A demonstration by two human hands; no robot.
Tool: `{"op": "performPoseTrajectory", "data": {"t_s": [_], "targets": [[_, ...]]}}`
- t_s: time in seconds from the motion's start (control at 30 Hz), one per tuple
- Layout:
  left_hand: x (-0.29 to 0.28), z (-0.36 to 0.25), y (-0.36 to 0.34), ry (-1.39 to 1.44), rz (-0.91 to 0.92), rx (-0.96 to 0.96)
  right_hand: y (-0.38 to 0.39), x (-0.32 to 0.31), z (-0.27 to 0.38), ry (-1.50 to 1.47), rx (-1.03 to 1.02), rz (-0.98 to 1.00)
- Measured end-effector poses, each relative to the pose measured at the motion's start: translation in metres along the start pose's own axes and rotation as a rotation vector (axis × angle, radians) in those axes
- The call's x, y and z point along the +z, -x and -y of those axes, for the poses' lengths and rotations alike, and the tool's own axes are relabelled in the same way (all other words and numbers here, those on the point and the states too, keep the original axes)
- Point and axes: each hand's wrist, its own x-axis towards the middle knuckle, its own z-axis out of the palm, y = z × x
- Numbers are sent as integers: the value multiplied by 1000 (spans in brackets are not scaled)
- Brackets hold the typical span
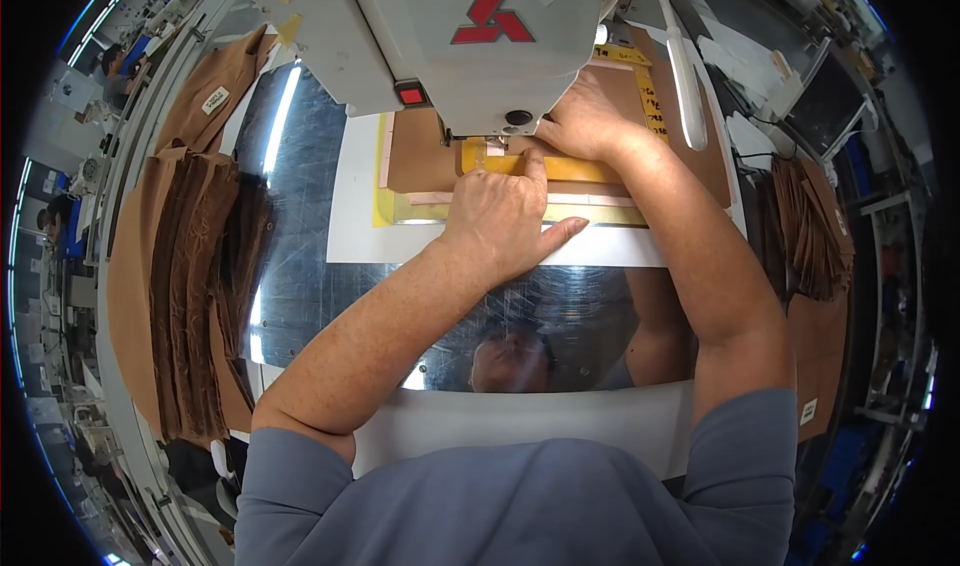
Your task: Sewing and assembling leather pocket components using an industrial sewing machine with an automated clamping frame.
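Note:
A white sewing machine head (pixel 500 46) hangs over a brown fabric piece (pixel 420 156) in a yellow-edged template (pixel 384 211) on a white sheet (pixel 350 236). My left hand (pixel 497 211) presses just below the presser foot (pixel 496 145), index finger on a yellow strip (pixel 580 171), thumb spread to the right. My right hand (pixel 590 121) rests on the work at the right of the foot, its fingertips mostly hidden by the machine head.
A metal work surface (pixel 330 316) surrounds the sheet. Brown fabric stacks lie left (pixel 180 286) and right (pixel 810 226). A white lever (pixel 683 86) hangs beside the head. A monitor (pixel 820 96) stands at the back right. Two people (pixel 112 66) sit far left among benches.

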Motion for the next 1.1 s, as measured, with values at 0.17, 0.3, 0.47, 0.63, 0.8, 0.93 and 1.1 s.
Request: {"op": "performPoseTrajectory", "data": {"t_s": [0.17,0.3,0.47,0.63,0.8,0.93,1.1], "targets": [[2,1,8,11,-102,34,5,-5,4,0,-23,5],[-6,2,10,-57,-121,130,8,-10,9,-3,37,84],[11,10,14,-145,-486,315,13,-15,16,-21,-18,48],[2,-1,27,-90,-204,211,23,-13,15,-41,-35,9],[2,-4,36,-91,-228,209,30,-13,16,-90,-54,-32],[-2,-7,43,-77,-208,196,32,-12,18,-69,-87,-31],[1,-8,49,-76,-260,225,38,-14,20,-62,-119,-46]]}}
